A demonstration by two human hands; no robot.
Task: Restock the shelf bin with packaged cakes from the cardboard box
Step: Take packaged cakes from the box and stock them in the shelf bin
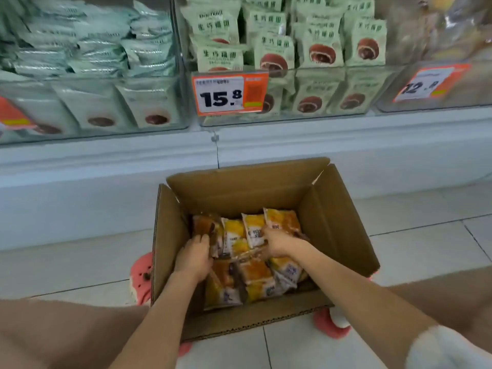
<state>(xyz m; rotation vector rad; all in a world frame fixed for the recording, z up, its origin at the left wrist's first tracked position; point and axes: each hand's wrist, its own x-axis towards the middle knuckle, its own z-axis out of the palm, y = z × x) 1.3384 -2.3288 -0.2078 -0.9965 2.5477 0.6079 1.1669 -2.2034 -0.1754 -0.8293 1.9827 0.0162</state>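
The left hand (pixel 193 258) reached down into the cardboard box (pixel 343 235), its fingers curled over the left end of a row of packaged cakes (pixel 249 233), gripping it. The right hand (pixel 275 245) gripped the row's right end, fingers curled round the packets. Between the two hands the yellow-and-orange packets stood on edge, side by side, their long axes rising toward the box's far wall, the row itself running left to right. More packets (pixel 255 282) lay flat and jumbled beneath, on the box floor.

The box sat open on a pale tiled floor (pixel 412 222), between the person's knees, flaps standing up, near the shelf's white base (pixel 106 182). Above, clear shelf bins (pixel 292 113) held green packets (pixel 274 53) standing upright behind an orange price tag (pixel 230 94) reading 15.8. Pink shoes (pixel 142 275) showed at both sides of the box.
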